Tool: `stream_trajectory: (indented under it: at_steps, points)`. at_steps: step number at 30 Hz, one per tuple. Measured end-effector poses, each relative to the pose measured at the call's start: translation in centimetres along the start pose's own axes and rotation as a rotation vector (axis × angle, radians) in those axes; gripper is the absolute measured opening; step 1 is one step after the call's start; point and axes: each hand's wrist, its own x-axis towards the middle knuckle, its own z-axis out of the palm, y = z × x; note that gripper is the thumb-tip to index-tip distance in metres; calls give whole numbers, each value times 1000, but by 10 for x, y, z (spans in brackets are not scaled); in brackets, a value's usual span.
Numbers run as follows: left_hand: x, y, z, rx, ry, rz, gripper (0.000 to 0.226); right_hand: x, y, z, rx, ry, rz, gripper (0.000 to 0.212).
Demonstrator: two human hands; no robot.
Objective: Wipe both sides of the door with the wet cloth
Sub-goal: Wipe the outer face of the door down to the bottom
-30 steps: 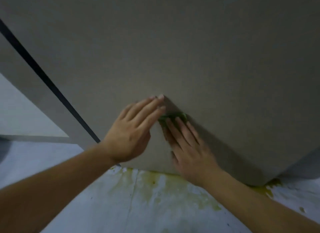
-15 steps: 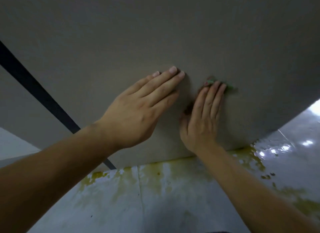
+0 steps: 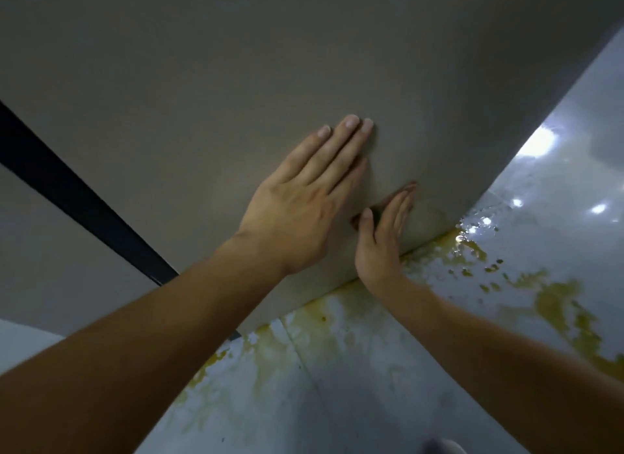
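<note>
My right hand (image 3: 383, 240) lies flat low on the door (image 3: 236, 82), near its bottom edge, pressing the wet cloth (image 3: 407, 187) against the panel; only a dark sliver of it shows past my fingertips, so I cannot tell how much is pinned. Just left of it, my left hand (image 3: 300, 203) is spread open on the same face, holding nothing, bracing. Below my right wrist the wet floor (image 3: 337, 386) carries yellow stains (image 3: 557, 301). I judge 1 side is mid-wipe; next calls for even pressure sweeping along the bottom strip.
</note>
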Motion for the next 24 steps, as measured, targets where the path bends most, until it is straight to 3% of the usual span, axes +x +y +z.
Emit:
stream_trajectory:
  at_steps: [5,10,13,15,21,24]
  points:
    - [6,16,23,-16,69,-2,60,-20,57,33,77,67,-95,78]
    - [19,30,41,-6,8,113,54,-34,79,62,261,59,171,73]
    - [26,41,48,-27,4,117,53,-16,62,65,258,215,-49,70]
    - [32,46,52,-47,-18,123,55,-14,64,74,196,216,-144,71]
    - [26,66,70,-1,-133,198,55,-55,124,91,393,24,323,76]
    - [30,67,75,2,-118,189,52,-24,137,88,449,93,387,83]
